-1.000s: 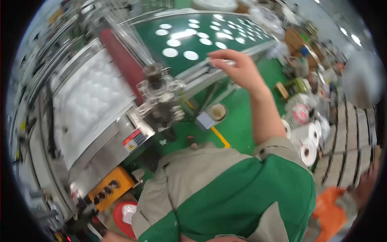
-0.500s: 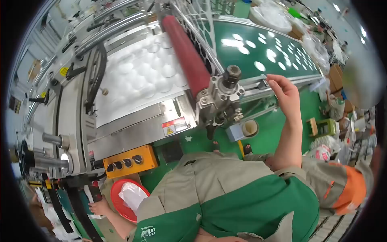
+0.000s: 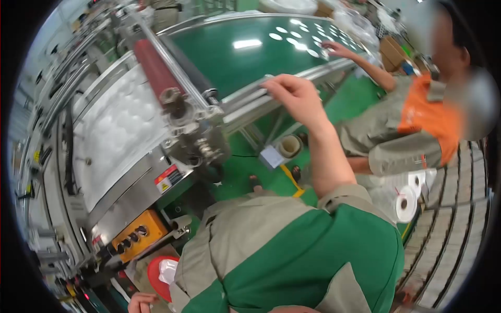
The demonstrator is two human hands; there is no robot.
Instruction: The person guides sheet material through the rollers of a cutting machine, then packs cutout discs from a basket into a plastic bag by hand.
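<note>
My right hand is at the near rail of the green conveyor belt. Its thumb and fingertips are pinched together at the rail's edge; whatever lies between them is too small to make out. Low on the left, my left hand is partly cut off by the frame, close to a red basin with white material in it. Its fingers show only in part. Left of my right hand stands a machine with a dark red roller and a metal cylinder fitting.
White discs lie on the belt's far part, where a co-worker's hand reaches over. That person wears orange and beige. A white bumpy sheet covers the machine bed, above a yellow switch box. A bucket stands below the rail.
The view has turned right, bringing the co-worker into sight reaching over the belt. My right hand stays at the rail. My left hand has drawn back from the machine's lower left side.
</note>
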